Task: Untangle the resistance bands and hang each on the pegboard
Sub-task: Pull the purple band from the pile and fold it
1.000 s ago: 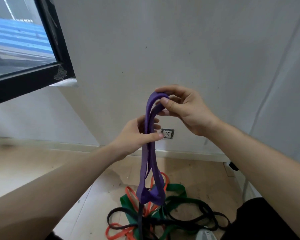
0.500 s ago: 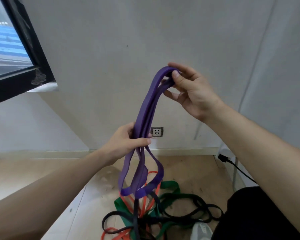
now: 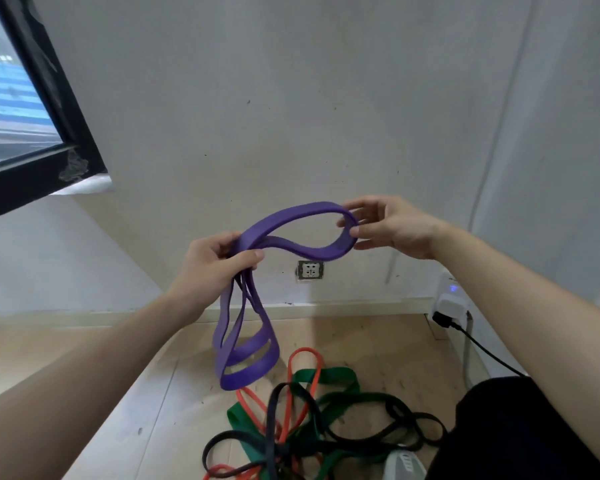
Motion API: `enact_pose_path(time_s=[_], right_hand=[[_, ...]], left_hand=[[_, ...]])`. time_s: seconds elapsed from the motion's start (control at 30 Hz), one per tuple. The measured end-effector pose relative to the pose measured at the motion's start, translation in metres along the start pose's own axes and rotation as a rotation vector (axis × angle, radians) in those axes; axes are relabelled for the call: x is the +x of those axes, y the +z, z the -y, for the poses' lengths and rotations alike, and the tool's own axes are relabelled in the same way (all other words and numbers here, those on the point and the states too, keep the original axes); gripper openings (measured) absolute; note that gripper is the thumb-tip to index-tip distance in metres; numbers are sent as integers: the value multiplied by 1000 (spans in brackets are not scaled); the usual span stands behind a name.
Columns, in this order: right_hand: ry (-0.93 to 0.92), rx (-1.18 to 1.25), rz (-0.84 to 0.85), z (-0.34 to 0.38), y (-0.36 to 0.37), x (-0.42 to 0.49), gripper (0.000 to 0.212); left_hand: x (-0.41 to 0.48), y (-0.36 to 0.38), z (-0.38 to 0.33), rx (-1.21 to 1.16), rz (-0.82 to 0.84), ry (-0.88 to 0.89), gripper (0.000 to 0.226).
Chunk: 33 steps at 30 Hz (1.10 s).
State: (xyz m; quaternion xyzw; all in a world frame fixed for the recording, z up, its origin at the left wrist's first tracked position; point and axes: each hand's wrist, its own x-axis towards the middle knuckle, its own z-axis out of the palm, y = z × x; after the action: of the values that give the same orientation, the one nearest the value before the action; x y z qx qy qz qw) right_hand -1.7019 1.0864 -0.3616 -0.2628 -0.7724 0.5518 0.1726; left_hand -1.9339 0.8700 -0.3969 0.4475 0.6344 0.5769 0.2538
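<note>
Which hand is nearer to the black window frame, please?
Left. The left hand, gripping the purple band, is below and right of the corner of the window frame; the right hand, pinching the band's other end, is farther right, beyond the wall socket.

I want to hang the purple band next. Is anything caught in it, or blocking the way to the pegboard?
Nothing visible is caught in the purple band: the left hand and right hand hold it above the pile of bands. The pegboard is not in view, so that path is unknown.
</note>
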Motion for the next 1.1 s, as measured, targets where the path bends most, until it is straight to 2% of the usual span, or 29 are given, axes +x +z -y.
enact_pose_path(time_s=[0.13, 0.33, 0.4, 0.5, 0.57, 0.73, 0.83, 0.97, 1.1], right_hand=[[-72, -198, 15, 12, 20, 1, 60], [-223, -523, 178, 27, 89, 5, 90], [-244, -514, 186, 24, 101, 9, 77], [-292, -523, 169, 24, 105, 12, 38], [-273, -496, 171, 29, 100, 11, 27], [-236, -493, 203, 36, 87, 5, 25], [-234, -501, 208, 35, 86, 5, 25], [-273, -366, 125, 33, 90, 4, 26], [-296, -96, 32, 32, 102, 3, 25]], left_hand=[[1, 2, -6, 58, 27, 48, 17], [-2, 3, -9, 200, 168, 108, 19], [-2, 0, -10, 178, 176, 111, 20], [-3, -5, -9, 181, 182, 101, 27], [-3, -8, -9, 224, 188, 93, 31], [-2, -19, -5, 446, 269, 116, 37], [0, -21, -4, 488, 295, 141, 37], [-3, -17, -5, 388, 280, 138, 34], [-10, -7, -5, 181, 224, 66, 34]])
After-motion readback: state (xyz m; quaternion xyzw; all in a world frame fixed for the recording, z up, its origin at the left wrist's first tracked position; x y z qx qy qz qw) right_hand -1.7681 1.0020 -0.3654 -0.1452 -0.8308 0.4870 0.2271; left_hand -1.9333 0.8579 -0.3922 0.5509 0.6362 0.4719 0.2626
